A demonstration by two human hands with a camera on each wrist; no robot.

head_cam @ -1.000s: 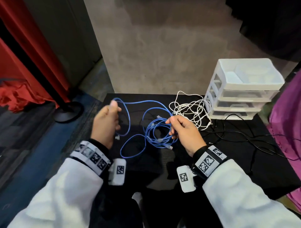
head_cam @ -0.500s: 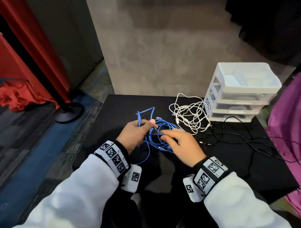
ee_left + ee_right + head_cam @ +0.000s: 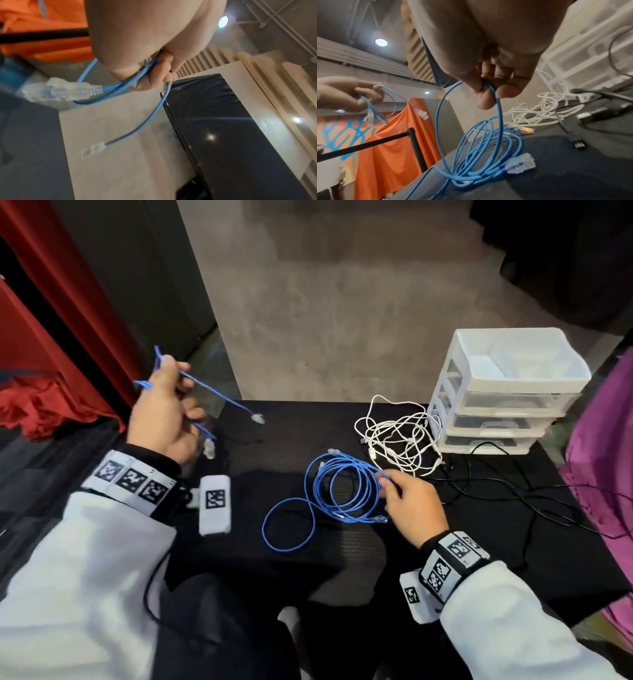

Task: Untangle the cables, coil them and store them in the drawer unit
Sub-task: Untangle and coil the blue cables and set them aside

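Observation:
My left hand [image 3: 171, 405] is raised off the table's left edge and grips a short blue cable [image 3: 205, 386]. Both clear plugs of that cable dangle below the fingers [image 3: 154, 75], and one clear plug [image 3: 65, 89] shows close up in the left wrist view. On the black table [image 3: 342, 559] lies a loose bundle of blue cables [image 3: 342, 487]. My right hand [image 3: 394, 491] pinches one loop of it [image 3: 496, 101] at the bundle's right side. Behind it sits a tangled white cable [image 3: 400, 440]. A white three-drawer unit [image 3: 507, 392] stands at the back right, drawers closed.
Thin black cables [image 3: 513, 491] trail over the right half of the table, with a black plug [image 3: 578, 143] near my right hand. A purple cloth [image 3: 609, 457] hangs at the right edge. Left of the table are a black post base and red drapes [image 3: 41, 405].
My left hand has swung up and to the left, away from the bundle, drawing one short blue cable free. My right hand has stayed holding the bundle on the table.

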